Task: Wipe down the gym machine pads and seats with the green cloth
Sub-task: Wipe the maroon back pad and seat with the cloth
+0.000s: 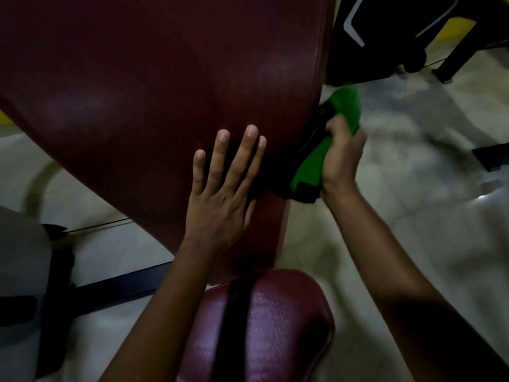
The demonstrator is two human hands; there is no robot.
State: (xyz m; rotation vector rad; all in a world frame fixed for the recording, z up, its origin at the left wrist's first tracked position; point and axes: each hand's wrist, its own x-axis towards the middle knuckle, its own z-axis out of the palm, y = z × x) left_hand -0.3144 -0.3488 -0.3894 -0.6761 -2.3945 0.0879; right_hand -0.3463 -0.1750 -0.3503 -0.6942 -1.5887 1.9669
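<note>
A large dark red back pad (154, 86) fills the upper left and slopes down toward me. Below it sits the dark red seat (278, 323) with a black stripe down its middle. My left hand (220, 194) lies flat on the lower part of the back pad, fingers straight and spread. My right hand (341, 158) grips the green cloth (311, 164) and holds it against the pad's right side edge. Part of the cloth sticks up above my fingers, and its lower end hangs beside the pad.
The pale tiled floor (413, 188) spreads to the right. A black and yellow machine frame (429, 31) stands at the top right. Black frame bars (115, 293) and a grey part (19, 260) of the machine lie at the lower left.
</note>
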